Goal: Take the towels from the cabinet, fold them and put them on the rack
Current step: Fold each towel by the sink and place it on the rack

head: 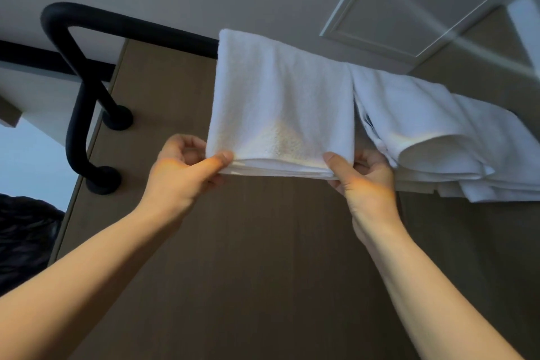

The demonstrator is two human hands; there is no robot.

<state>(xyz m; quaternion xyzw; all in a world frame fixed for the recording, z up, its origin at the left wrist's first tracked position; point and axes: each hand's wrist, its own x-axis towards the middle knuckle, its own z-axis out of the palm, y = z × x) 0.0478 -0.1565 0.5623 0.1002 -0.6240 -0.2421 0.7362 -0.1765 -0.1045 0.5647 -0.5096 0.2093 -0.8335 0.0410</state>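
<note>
Towel [280, 102], white folded terry, draped over black tubular rack [131, 28]. Left hand [181, 168] and right hand [363, 177] pinch its lower corners. Crumpled white towels [423, 114] touch it, frame right.

One wide-angle view only, from the person's head, tilted steeply upward along the brown wall [263, 257] at the black rack [128, 28], close by. The left hand [187, 168] and right hand [363, 181] at the towel [280, 102] fill mid-frame, forearms entering from the bottom corners.

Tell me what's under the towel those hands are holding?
The black rack bar goes in under the top of the towel; its covered stretch can't be seen. Brown wall shows below.
</note>
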